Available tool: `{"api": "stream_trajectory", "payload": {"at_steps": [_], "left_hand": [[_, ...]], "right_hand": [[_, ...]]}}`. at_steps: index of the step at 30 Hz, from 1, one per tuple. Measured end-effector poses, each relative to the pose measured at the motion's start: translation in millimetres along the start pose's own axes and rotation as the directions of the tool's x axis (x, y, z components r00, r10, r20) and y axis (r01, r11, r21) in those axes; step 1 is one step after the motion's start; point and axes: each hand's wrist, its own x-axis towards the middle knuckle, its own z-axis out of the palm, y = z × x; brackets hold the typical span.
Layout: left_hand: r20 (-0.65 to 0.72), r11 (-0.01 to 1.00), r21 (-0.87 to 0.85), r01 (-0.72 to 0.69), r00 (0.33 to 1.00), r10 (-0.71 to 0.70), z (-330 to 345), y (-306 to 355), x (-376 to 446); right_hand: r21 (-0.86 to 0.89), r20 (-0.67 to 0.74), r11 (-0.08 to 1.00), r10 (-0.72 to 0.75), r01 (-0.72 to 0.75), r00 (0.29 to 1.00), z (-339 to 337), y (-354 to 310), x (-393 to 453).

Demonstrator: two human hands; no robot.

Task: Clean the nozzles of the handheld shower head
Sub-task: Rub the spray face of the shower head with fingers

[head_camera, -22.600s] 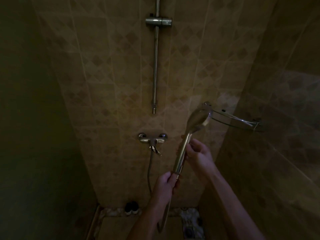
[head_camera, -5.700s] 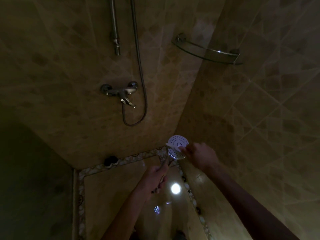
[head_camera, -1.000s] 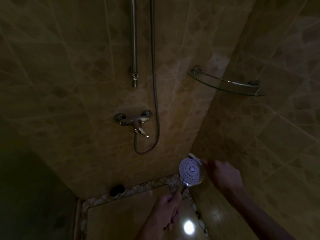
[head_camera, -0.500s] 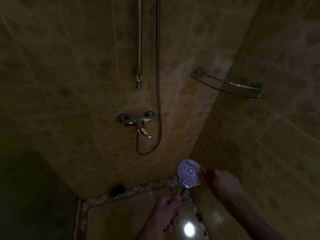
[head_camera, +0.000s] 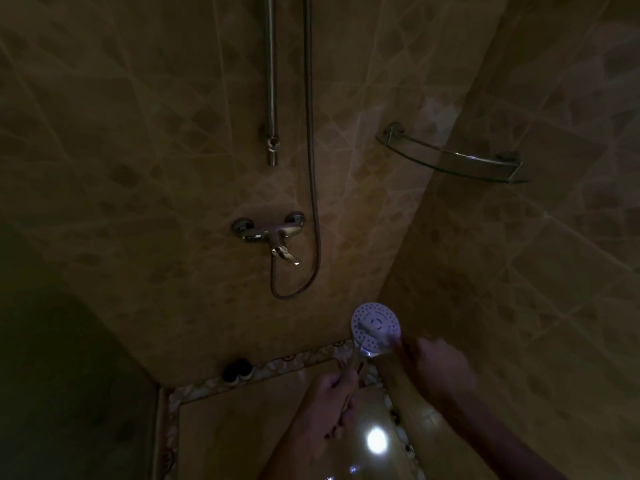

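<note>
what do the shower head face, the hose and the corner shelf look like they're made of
Shower head face: looks like matte white plastic, dotted with small dark nozzle holes; the dim light leaves it uncertain.
Hose: probably metal or metal-sheathed, grey with a dull sheen along its length.
Corner shelf: seems to be clear glass, since the wall tiles show through it, with a shiny metal rail and brackets.
</note>
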Motion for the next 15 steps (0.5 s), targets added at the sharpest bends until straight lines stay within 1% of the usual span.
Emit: {"api": "stream_trajectory", "payload": {"at_steps": [2, 3, 5, 7, 8, 10, 12, 13, 14, 15], "left_hand": [[0.001, 1.000, 0.010, 0.006, 1.000, -0.006, -1, -2, 0], [0.002, 1.000, 0.011, 0.011, 1.000, -0.011, 0, -2, -1], [0.014, 1.000, 0.008, 0.010, 1.000, -0.010, 2, -2, -1], [0.019, 1.000, 0.015, 0.007, 1.000, -0.007, 4, -1, -2], [0.020, 1.000, 0.020, 0.006, 1.000, -0.006, 5, 0, -3], [0.028, 1.000, 0.027, 0.002, 1.000, -0.003, 6, 1, -4], [0.029, 1.000, 0.025, 0.005, 1.000, -0.006, 4, 2, -4], [0.030, 1.000, 0.022, 0.007, 1.000, -0.008, 4, 2, -4], [0.032, 1.000, 0.016, 0.009, 0.999, -0.009, 3, 3, -5], [0.032, 1.000, 0.007, 0.011, 0.999, -0.011, 2, 3, -5]], "right_hand": [[-0.055, 0.005, 0.996, -0.072, 0.072, 0.997, 2, -11, -12], [-0.082, -0.008, 0.995, -0.060, 0.059, 0.998, 3, -9, -8], [-0.133, -0.022, 0.990, 0.041, -0.044, 0.999, 4, 5, 12], [-0.147, -0.060, 0.978, 0.144, -0.151, 0.988, 0, 22, 32], [-0.136, -0.072, 0.977, 0.156, -0.165, 0.985, 0, 28, 37], [-0.103, -0.059, 0.991, 0.084, -0.090, 0.995, 1, 22, 32], [-0.087, -0.041, 0.995, -0.059, 0.055, 0.997, 7, 7, 12], [-0.088, -0.048, 0.991, -0.108, 0.103, 0.993, 8, 1, 3], [-0.102, -0.054, 0.989, -0.115, 0.109, 0.992, 9, -1, 0], [-0.120, -0.066, 0.989, -0.090, 0.082, 0.994, 10, 1, 4]]}}
